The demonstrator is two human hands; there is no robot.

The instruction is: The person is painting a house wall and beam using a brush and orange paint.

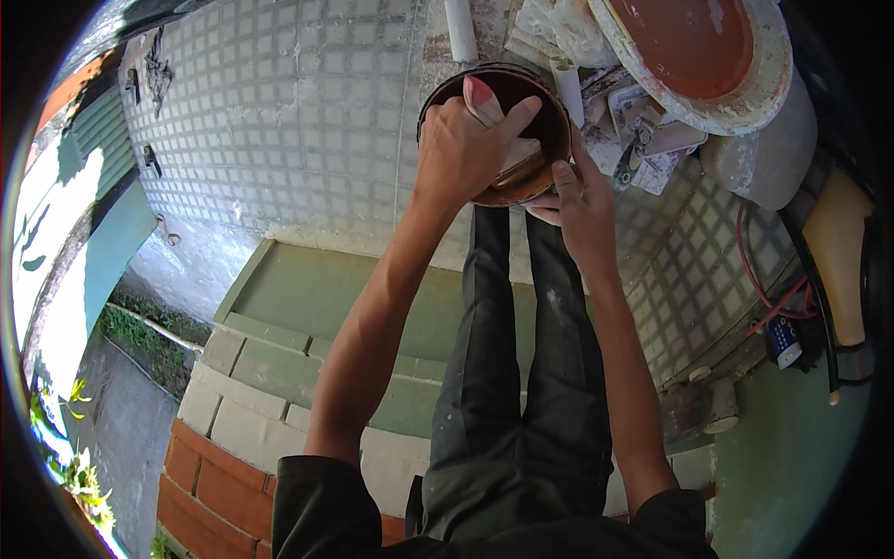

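My left hand (461,154) is closed around a paintbrush (481,101) with a red-tipped handle. The brush's lower end reaches down inside a round bucket (549,116), whose inner walls are coated reddish brown. How much paint lies in the bucket is hard to see behind the hand. My right hand (585,205) grips the near right rim of the bucket, thumb and fingers on either side of its wall. Both forearms stretch forward over my dark trousers.
At the upper right a wide whitish basin (773,84) contains reddish-brown liquid. A plastic bag (563,28), white tubes (460,28) and a small tray (675,138) crowd beside the bucket. Farther right are a chair (833,252) and red hose (759,279). Painted steps (261,415) lie below.
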